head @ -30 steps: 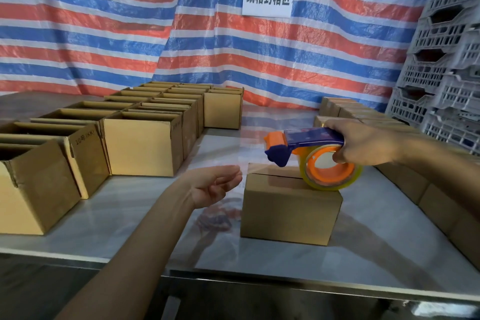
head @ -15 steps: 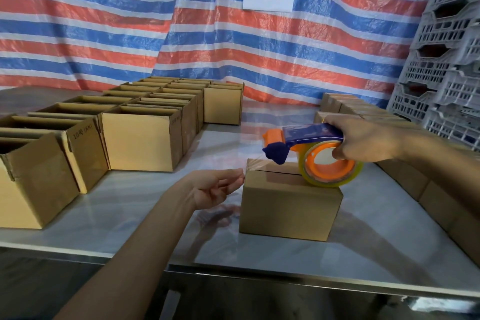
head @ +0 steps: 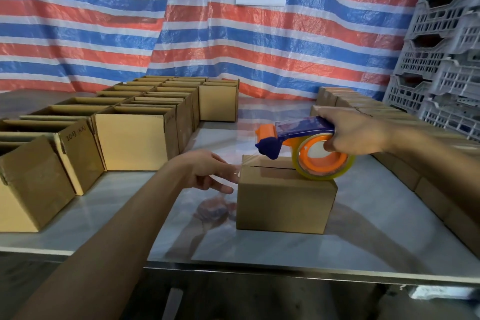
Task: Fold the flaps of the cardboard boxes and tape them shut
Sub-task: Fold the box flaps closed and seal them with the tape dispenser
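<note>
Small brown cardboard box [head: 283, 202] on the counter [head: 363, 231]; we judge it light, crushable, best braced at its side. Left hand [head: 205, 171], fingers [head: 222, 187] straight, touches its left edge; right hand [head: 348, 132] grips the blue-and-orange tape dispenser [head: 298, 135] atop it

Right hand [head: 348, 132] gripping tape dispenser [head: 301, 145] on closed box [head: 285, 197], left hand [head: 207, 171] fingers touching its edge

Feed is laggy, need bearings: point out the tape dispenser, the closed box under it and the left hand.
tape dispenser [head: 304, 128]: head view, blue body.
closed box [head: 283, 205]: head view, front face.
left hand [head: 205, 169]: head view, middle of hand.
</note>
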